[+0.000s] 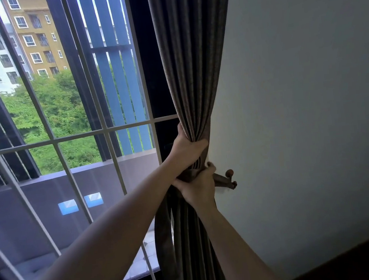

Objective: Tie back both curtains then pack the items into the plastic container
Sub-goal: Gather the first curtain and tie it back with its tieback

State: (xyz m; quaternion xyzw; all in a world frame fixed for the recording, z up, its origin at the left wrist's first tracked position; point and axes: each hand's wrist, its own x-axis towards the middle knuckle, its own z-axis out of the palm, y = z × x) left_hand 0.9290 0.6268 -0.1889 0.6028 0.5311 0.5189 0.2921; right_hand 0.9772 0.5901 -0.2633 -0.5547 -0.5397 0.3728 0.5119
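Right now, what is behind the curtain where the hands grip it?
A brown hook juts from behind the curtain, against the white wall, beside the right hand. The left hand grips the folds above. The hook's base is hidden by hand and fabric.

A white window grille is spanning nine o'clock, green trees and apartment blocks showing beyond. A pale wall is standing at three o'clock.

Upper-floor home room, barred window, curtain, balcony.
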